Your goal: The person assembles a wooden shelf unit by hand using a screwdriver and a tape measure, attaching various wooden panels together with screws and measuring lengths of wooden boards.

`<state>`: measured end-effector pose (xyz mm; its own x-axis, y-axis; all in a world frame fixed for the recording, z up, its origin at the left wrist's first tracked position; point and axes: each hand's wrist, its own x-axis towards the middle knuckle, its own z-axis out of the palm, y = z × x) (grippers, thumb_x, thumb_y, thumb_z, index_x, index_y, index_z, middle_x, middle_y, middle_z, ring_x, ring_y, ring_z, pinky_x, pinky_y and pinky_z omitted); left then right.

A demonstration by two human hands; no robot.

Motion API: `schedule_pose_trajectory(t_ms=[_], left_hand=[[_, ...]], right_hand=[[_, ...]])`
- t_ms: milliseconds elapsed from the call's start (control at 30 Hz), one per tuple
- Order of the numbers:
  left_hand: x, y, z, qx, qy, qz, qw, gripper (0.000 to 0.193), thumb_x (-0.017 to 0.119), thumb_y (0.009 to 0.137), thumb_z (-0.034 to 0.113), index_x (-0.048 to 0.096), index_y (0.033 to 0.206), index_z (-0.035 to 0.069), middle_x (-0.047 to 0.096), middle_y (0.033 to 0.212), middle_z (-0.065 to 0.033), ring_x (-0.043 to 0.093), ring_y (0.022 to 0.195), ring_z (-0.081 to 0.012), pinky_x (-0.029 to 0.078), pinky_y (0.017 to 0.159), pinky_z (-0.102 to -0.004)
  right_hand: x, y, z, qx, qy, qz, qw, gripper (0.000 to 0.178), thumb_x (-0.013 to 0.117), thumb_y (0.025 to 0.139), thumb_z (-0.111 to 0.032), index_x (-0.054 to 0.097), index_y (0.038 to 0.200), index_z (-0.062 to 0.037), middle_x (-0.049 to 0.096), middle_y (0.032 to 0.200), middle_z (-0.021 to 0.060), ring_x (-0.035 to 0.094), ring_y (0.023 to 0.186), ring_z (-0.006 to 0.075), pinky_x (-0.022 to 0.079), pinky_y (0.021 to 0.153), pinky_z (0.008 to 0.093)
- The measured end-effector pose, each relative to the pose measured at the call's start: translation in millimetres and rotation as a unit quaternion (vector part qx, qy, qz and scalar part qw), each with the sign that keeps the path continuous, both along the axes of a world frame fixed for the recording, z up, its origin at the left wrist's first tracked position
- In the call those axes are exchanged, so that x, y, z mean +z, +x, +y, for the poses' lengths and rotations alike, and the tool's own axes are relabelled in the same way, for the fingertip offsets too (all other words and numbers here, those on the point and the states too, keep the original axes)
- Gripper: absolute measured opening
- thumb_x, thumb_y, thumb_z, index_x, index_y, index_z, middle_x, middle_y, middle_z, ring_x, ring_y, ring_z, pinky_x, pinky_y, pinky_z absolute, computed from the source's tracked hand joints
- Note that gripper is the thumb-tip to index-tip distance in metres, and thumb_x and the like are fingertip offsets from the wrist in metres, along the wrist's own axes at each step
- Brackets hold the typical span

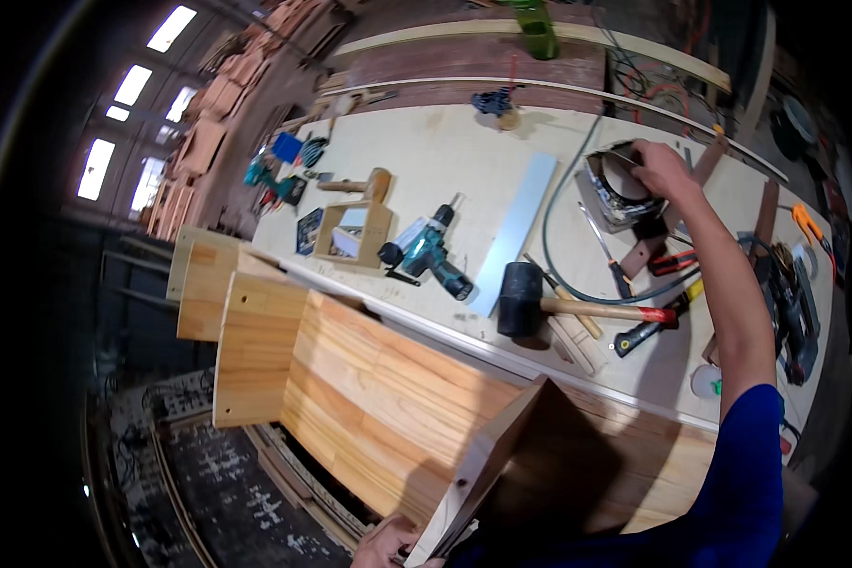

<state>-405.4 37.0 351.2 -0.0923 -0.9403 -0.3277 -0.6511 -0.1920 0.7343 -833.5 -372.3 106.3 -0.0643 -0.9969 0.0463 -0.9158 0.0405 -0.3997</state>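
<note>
My right hand is stretched out over the workbench, its fingers curled at the rim of a worn, stained tub. What lies inside the tub is hard to make out. At the lower edge, my left hand grips the near end of an upright wooden panel, partly cut off by the picture's edge. This panel belongs to a pale wooden furniture piece with a long board and another upright end panel. Nearest the tub lie a screwdriver and a dark hose.
On the workbench lie a black rubber mallet, a teal cordless drill, a pale flat strip, a small wooden box and a wooden mallet. A green bottle stands beyond. More wooden panels stand left.
</note>
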Motion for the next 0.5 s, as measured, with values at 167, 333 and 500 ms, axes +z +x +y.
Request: schedule_pose_trajectory(t_ms=[167,333,500], left_hand=[[0.3,5.5,9.2,0.041,0.039,0.056,0.997,0.024,0.072,0.079,0.016,0.053,0.089,0.008,0.049,0.078,-0.0041,0.048,0.064,-0.0166,0.039,0.057,-0.0299],[0.2,-3.1,-0.5,-0.009,-0.105,0.062,0.993,0.010,0.062,0.086,0.012,0.055,0.089,0.005,0.054,0.074,-0.0036,0.045,0.056,-0.0118,0.038,0.050,-0.0267],[-2.1,16.6,3.2,-0.048,0.029,0.087,0.995,0.031,0.075,0.084,0.015,0.061,0.107,0.001,0.055,0.085,-0.0085,0.056,0.069,-0.0160,0.045,0.060,-0.0290]], right_hand=[[16.2,38.7,24.6,-0.040,-0.107,0.003,0.993,0.031,0.064,0.083,-0.015,0.060,0.111,-0.0028,0.064,0.105,0.0209,0.061,0.103,0.0387,0.047,0.087,0.0454],[24.3,57.6,39.1,0.016,-0.078,-0.141,0.987,0.028,0.063,0.086,-0.016,0.065,0.108,0.0004,0.068,0.097,0.0216,0.065,0.094,0.0369,0.050,0.083,0.0420],[63.8,94.7,84.2,0.060,-0.059,-0.275,0.958,0.027,0.063,0.085,-0.016,0.066,0.104,0.0038,0.070,0.093,0.0185,0.068,0.084,0.0278,0.051,0.077,0.0364]])
